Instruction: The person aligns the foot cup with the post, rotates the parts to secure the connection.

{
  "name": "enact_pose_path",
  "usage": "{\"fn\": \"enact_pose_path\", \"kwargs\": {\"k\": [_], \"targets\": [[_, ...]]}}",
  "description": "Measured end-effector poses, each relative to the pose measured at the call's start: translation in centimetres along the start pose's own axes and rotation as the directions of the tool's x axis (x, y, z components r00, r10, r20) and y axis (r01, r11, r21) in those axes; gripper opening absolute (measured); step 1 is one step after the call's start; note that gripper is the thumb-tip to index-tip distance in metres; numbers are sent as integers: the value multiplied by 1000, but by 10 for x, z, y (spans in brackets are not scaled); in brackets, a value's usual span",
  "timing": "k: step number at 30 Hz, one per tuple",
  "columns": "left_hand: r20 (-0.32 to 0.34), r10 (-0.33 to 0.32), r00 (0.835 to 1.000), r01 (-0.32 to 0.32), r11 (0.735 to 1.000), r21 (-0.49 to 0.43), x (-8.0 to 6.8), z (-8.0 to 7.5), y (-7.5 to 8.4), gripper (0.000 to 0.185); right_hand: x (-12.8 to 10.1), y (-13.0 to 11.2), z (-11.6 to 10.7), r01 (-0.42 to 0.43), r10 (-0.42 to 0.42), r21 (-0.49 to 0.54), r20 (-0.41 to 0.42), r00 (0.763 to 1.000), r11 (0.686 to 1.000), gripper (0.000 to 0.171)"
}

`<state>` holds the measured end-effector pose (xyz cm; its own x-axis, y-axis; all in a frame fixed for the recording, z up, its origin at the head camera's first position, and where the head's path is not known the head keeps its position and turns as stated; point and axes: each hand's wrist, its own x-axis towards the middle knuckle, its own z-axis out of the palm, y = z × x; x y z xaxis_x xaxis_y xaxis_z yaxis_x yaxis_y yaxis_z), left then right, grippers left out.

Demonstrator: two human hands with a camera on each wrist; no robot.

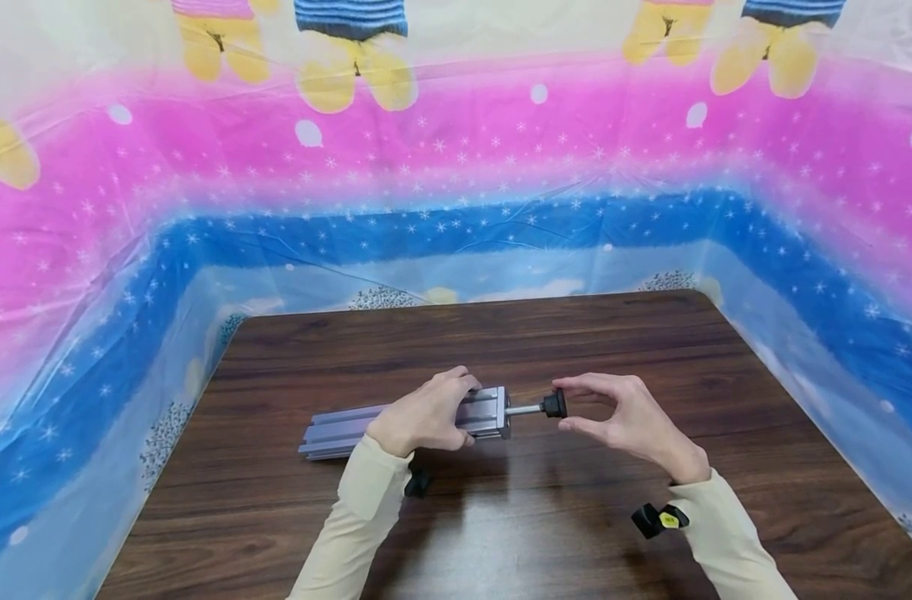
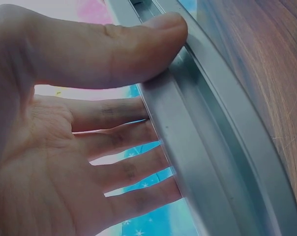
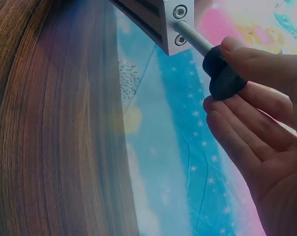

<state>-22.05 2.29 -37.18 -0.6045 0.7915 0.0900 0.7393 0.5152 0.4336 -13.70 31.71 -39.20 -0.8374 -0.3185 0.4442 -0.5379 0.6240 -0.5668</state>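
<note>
Aluminium extrusion profile (image 1: 396, 423) lies on wooden table (image 1: 576, 350) | our left hand (image 1: 424, 414) clasps it | our right hand (image 1: 628, 421) pinches black knob (image 1: 553, 404) on threaded rod (image 1: 525, 409) | we judge: rigid, slick; hold mid-body

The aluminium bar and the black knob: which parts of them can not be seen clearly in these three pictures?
- Aluminium bar: in the head view the left hand covers its middle.
- Bar: in the left wrist view both ends are cut off by the edges.
- Black knob: the right hand hides its far side.
- Threaded rod: its depth inside the bar is hidden.
</note>
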Motion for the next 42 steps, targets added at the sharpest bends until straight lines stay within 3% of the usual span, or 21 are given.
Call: {"fn": "enact_pose_path", "kwargs": {"k": [14, 25, 31, 35, 39, 42], "targets": [[7, -19, 1000, 19, 1000, -11, 0, -3, 1, 58, 3, 3, 1, -106, 107, -10, 8, 994, 994, 25], [10, -11, 1000, 11, 1000, -18, -1, 0, 1, 57, 2, 5, 7, -171, 172, -21, 19, 985, 985, 15], [7, -7, 1000, 7, 1000, -26, -2, 2, 1, 57, 1, 4, 7, -212, 214, -46, 29, 976, 976, 20], [6, -8, 1000, 8, 1000, -23, 0, 0, 1, 58, -3, 3, 2, -150, 149, -54, -17, 989, 987, 21], [2, -11, 1000, 11, 1000, -17, 1, -3, 0, 59, -5, 2, -1, -38, 34, -102, -37, 999, 994, 48], [3, -8, 1000, 8, 1000, -11, 1, -3, 0, 59, -4, 0, -1, 8, -9, -113, -10, 1000, 994, 57]]}}
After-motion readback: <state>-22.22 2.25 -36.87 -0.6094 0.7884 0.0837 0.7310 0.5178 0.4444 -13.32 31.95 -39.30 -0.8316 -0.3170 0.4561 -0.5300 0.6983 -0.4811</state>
